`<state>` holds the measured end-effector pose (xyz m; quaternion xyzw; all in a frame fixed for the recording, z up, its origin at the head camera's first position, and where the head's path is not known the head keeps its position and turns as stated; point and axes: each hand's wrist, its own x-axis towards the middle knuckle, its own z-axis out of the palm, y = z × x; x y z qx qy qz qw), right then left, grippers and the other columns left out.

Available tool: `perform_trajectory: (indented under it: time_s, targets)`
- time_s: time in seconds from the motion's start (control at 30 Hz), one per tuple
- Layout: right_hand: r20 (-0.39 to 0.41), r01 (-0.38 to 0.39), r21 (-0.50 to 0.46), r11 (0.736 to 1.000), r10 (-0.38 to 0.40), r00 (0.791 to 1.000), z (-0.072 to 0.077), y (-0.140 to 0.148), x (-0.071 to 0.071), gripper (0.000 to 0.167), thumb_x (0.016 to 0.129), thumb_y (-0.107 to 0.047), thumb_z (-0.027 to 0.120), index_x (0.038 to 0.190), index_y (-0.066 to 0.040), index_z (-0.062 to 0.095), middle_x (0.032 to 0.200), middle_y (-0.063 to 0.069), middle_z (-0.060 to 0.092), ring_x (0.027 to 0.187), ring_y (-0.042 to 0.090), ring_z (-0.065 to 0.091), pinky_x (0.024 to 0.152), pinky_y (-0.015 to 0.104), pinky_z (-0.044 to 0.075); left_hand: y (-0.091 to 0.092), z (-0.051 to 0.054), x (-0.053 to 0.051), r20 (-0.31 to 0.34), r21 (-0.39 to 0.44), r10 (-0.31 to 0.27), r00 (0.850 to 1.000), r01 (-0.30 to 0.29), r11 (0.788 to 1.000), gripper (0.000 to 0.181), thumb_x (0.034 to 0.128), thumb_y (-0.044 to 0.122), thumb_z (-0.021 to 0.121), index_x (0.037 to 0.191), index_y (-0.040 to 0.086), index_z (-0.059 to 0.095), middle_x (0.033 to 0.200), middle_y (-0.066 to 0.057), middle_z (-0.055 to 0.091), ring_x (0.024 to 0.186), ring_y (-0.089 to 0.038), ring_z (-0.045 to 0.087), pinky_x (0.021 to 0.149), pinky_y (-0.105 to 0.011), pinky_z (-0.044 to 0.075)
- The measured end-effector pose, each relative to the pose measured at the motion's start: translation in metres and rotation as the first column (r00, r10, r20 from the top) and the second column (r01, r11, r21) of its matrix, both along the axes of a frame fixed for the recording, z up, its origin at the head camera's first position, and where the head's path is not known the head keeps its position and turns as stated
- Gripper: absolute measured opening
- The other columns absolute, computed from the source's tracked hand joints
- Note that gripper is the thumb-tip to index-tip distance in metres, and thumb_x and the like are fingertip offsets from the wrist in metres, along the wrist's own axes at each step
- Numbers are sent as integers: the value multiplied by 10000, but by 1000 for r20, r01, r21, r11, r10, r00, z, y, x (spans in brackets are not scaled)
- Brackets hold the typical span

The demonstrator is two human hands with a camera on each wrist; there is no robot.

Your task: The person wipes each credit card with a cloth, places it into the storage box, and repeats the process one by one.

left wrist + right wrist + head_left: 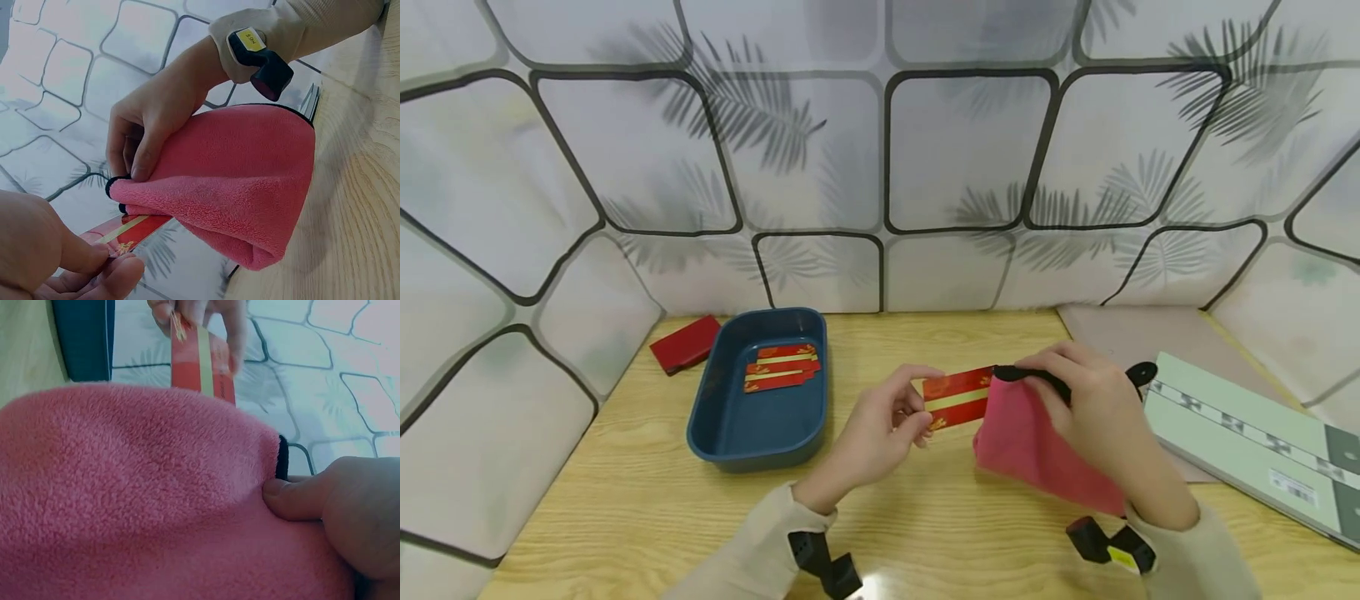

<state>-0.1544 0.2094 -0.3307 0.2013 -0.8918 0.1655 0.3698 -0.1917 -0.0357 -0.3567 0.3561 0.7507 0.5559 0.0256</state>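
A red card with a gold stripe (957, 398) is pinched at its left end by my left hand (880, 429). Its other end meets a pink plush cloth (1037, 442) with a black edge, which my right hand (1093, 408) grips along the top. In the left wrist view the cloth (231, 181) hangs folded over, and part of the card (131, 232) slips out of sight behind it. The right wrist view has the cloth (144, 487) in front of the card's lower end (203, 365). Whether card and cloth touch firmly, I cannot tell.
Left of my hands stands a blue tray (756, 450) with several red and gold cards (778, 367) inside. A dark red wallet-like item (687, 343) lies beside it. At the right, a pale green notebook (1240, 442) rests on a grey board (1120, 329). A patterned curtain (962, 150) encloses the table.
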Motion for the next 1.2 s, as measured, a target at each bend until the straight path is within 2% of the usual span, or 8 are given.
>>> perform_trajectory:
  time_s: [0.2,0.4,0.6,0.73,0.83,0.97,1.03,1.2]
  targets:
    - [-15,68,4,998,-68,998,2,13,1,260,702,66,781,913,-80,740,832,55,633,738,231,600,590,397,478,-1,-2,-3,19,26,48,999,-49,998,440,898,-97,570,1312,43,526,812,-155,553,669,-276,650,597,-225,561]
    - [16,36,42,998,-36,999,2,21,1,275,680,56,798,897,-106,754,811,30,638,741,222,588,610,402,482,-5,2,-6,83,26,95,992,-98,995,461,897,-84,580,1335,41,508,833,-163,561,683,-218,646,597,-251,568]
    - [151,-92,77,993,80,985,0,21,0,266,702,27,797,907,-138,756,843,-29,683,766,173,633,675,391,522,-23,15,-13,96,-4,149,984,-149,989,470,906,-63,585,1352,60,503,856,-155,576,701,-191,637,614,-299,574]
    - [184,-198,54,979,185,965,0,19,-2,266,706,18,797,901,-159,756,854,-70,680,772,98,631,699,249,516,-39,25,-23,85,5,192,978,-193,981,465,908,-70,576,1347,66,506,859,-157,562,724,-252,633,624,-318,578]
    - [202,-251,22,968,241,949,-3,18,-4,277,714,3,801,916,-180,754,865,-102,683,781,68,632,705,195,507,-53,27,-31,73,3,230,970,-231,973,462,914,-73,563,1348,70,497,865,-154,546,699,-270,616,624,-340,578]
    - [242,-281,-3,960,274,931,-8,19,-8,282,738,-13,792,940,-206,750,875,-136,691,794,45,630,704,245,518,-76,26,-40,47,-42,316,948,-314,949,453,920,-61,561,1353,44,480,878,-163,557,685,-274,612,613,-365,577]
    - [247,-277,-5,961,269,931,-10,18,-10,275,745,-18,789,939,-208,750,871,-141,693,793,40,629,703,251,517,-90,26,-46,32,-99,350,936,-345,933,447,926,-49,556,1357,21,462,891,-176,575,675,-269,614,613,-378,573]
    - [269,-266,5,964,255,929,-18,9,-15,224,773,-36,770,934,-189,753,855,-121,688,780,49,632,698,269,526,-128,22,-63,-3,-267,427,904,-412,871,455,934,-29,549,1365,-41,404,913,-212,622,670,-221,638,588,-331,563]
